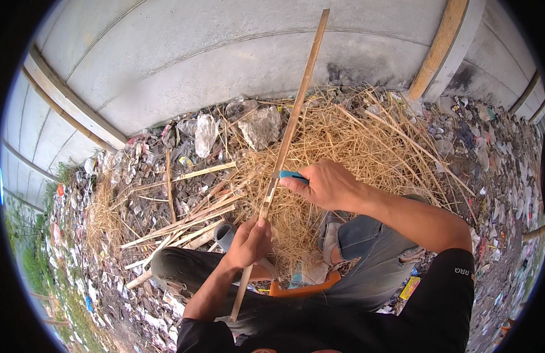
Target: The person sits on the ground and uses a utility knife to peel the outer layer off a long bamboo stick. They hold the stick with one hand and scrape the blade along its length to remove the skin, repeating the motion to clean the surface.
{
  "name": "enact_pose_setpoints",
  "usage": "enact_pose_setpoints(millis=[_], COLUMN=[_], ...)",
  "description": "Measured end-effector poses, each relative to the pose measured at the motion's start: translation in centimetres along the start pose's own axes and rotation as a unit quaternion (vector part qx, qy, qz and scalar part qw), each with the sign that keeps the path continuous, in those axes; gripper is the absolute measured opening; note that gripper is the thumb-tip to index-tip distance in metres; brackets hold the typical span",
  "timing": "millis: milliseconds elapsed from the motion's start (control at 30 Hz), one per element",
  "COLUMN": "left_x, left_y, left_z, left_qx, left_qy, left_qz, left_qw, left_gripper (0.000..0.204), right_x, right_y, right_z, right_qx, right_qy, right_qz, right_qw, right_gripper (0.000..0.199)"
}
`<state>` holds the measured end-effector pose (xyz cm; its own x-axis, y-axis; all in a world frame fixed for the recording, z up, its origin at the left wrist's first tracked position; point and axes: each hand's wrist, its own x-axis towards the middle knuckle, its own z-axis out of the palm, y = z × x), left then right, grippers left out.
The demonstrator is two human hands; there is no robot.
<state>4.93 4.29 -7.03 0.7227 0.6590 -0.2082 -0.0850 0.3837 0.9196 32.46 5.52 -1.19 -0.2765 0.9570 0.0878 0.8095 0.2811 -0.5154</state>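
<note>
A long thin bamboo strip (296,112) runs from my lap up toward the grey wall. My left hand (250,241) grips its lower part just above my knees. My right hand (325,183) holds a knife with a blue handle (291,175) against the strip a little higher up. The blade is hidden by the strip and my fingers. Under both hands lies a heap of pale straw-like shavings (349,141).
Split bamboo slats (184,226) lie on the ground at my left. A grey pipe piece (224,234) and an orange handle (305,289) rest by my legs. Plastic litter (204,134) and rubble cover the ground along the concrete wall (225,59).
</note>
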Motion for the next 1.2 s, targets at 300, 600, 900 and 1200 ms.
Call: enact_pose_setpoints(millis=[300,600,900,1200], left_x=[-1.9,-8.3,-5.7,-1.5], left_y=[-2.0,-5.9,-4.5,-1.0], left_z=[-0.6,-1.6,-0.2,3.5], left_qx=[0.002,-0.064,-0.066,-0.127], left_qy=[-0.047,-0.17,-0.128,-0.088], left_qz=[-0.051,-0.182,-0.101,-0.075], left_qw=[0.998,0.966,0.984,0.985], left_gripper=[0.034,0.038,0.048,0.047], right_x=[2.7,-4.5,-1.6,-1.4], right_y=[9.5,22.1,8.4,1.4], right_z=[-3.7,-11.7,-8.4,-2.4], right_qx=[0.0,0.139,0.482,0.334], right_qy=[0.161,0.42,0.197,0.075], right_qz=[0.178,0.356,0.161,0.077], right_qw=[0.971,0.823,0.838,0.936], right_gripper=[0.078,0.072,0.028,0.035])
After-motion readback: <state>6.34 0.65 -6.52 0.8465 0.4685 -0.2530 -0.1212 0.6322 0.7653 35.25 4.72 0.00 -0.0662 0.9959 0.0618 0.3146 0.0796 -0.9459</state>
